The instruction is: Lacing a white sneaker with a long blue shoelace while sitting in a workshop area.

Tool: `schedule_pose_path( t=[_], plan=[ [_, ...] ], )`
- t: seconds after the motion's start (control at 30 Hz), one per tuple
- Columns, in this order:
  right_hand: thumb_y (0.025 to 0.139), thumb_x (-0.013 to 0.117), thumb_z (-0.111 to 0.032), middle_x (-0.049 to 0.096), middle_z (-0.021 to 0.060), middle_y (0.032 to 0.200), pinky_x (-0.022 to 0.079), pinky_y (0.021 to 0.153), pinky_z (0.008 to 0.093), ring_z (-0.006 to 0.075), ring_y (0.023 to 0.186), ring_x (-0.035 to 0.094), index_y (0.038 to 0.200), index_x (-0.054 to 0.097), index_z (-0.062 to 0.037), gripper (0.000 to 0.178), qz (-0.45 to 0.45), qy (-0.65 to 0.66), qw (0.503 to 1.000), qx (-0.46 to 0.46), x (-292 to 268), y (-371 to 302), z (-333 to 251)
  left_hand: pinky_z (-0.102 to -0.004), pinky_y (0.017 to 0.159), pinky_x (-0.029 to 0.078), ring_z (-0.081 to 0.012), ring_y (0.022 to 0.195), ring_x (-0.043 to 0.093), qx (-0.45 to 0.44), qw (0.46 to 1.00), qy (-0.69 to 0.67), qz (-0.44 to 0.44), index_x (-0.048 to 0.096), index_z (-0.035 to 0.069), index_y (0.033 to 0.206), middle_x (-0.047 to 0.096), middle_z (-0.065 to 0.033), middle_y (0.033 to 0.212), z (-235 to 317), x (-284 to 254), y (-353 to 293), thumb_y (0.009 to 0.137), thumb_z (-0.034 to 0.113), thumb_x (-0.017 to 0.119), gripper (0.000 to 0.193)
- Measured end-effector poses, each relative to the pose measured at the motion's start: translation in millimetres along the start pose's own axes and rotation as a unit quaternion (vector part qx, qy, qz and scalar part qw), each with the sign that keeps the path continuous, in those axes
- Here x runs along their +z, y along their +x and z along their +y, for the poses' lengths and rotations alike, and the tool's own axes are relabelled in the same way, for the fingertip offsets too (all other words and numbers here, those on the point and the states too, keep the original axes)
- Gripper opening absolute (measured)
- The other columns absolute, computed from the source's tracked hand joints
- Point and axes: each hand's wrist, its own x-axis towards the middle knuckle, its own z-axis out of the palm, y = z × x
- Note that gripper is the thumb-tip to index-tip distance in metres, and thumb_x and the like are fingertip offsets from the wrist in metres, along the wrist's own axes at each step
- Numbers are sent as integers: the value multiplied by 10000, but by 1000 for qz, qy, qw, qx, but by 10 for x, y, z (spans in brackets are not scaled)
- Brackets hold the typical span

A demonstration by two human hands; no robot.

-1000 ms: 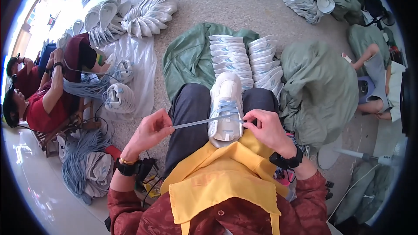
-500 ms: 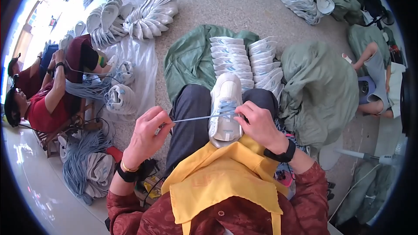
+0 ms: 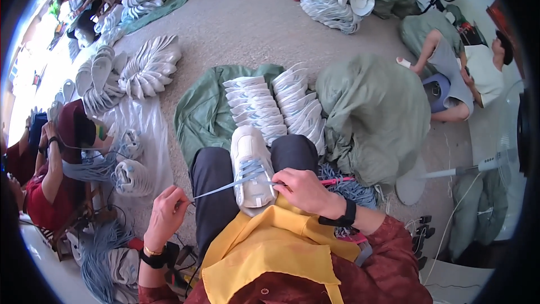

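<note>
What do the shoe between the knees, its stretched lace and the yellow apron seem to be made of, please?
The white shoe looks like smooth leather or synthetic leather, from its even, low-sheen surface; which is unclear. The blue-grey lace is probably woven textile, flat and matte like ribbon. The yellow apron appears to be matte cloth, judging by its soft folds.

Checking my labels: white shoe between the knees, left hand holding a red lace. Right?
No: the lace is light blue, not red, per the head view. The left hand does hold it, with the white shoe between the knees.
</note>
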Motion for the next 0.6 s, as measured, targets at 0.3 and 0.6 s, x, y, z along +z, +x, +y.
schedule_pose_path(
  t=[0.3,0.6],
  plan=[
    [921,717,-109,616,104,971,569,652,413,313,781,691,989,664,-32,116,-6,-76,996,-54,66,181,-130,-430,644,484,-364,722,611,-28,1000,15,0,570,-13,869,574,-160,808,33,-55,8,847,-24,708,139],
    [911,714,-64,648,75,921,547,607,390,282,730,683,972,664,-45,81,9,-148,985,-82,-109,98,0,-447,700,495,-392,806,623,4,1000,13,-3,581,-1,883,595,-164,852,-18,-47,-21,859,2,701,122]
  ],
)
